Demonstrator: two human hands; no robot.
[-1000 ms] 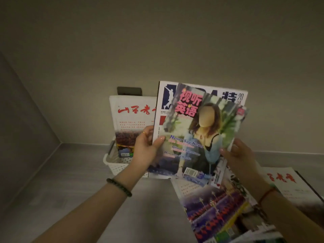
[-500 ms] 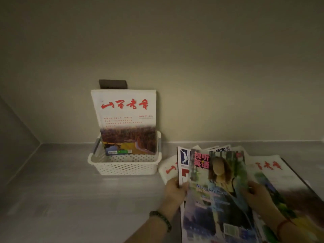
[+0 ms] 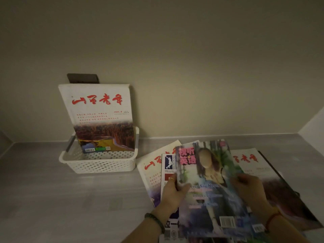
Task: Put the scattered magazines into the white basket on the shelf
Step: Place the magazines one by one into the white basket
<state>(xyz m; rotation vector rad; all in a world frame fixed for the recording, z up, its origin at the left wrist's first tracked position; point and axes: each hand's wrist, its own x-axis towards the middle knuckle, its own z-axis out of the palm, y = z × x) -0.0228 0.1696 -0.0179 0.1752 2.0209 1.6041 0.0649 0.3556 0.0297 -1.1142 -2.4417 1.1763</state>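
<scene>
The white perforated basket stands on the grey shelf at left, against the back wall. One white magazine with red characters stands upright in it. My left hand grips the left edge of a colourful magazine with a woman on its cover. My right hand grips its right edge. Under it lies a magazine with a blue sports logo. Two more white magazines with red titles lie flat, one to the left and one to the right.
The shelf surface is grey, with side walls at far left and far right. A dark rectangular plate sits on the back wall behind the basket. A dark magazine edge shows under the right pile.
Both hands brought the colourful magazine and the one behind it down from in front of the basket to the pile on the right. The basket with its upright magazine is now uncovered.
</scene>
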